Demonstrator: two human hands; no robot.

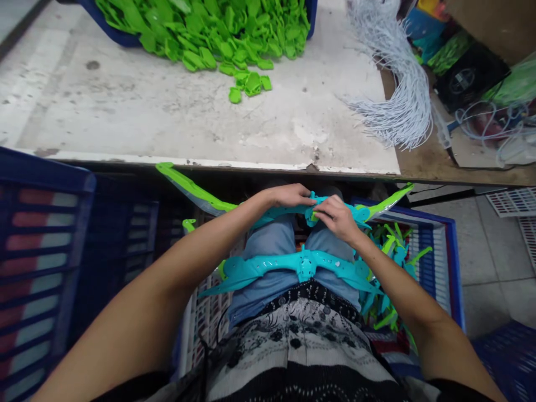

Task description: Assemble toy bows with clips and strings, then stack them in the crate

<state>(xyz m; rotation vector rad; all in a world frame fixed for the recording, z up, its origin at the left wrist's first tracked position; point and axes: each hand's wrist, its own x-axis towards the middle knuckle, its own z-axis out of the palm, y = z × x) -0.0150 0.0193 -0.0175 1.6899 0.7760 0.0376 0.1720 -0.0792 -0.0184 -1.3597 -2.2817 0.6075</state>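
Note:
Both my hands hold a long toy bow (pixel 274 212) of teal plastic with lime green tips, across my lap below the table edge. My left hand (pixel 288 195) grips its middle from above, fingers closed. My right hand (pixel 335 216) pinches a small green piece against the centre of the bow. A second teal bow (pixel 305 267) lies across my thighs, nearer my body, untouched.
A worn white table (pixel 176 111) carries a pile of green plastic pieces (pixel 218 33) spilling from a blue bin, and a bundle of white cords (pixel 397 84). A blue crate (pixel 435 251) with more teal and green bows is at my right, another blue crate (pixel 42 251) at my left.

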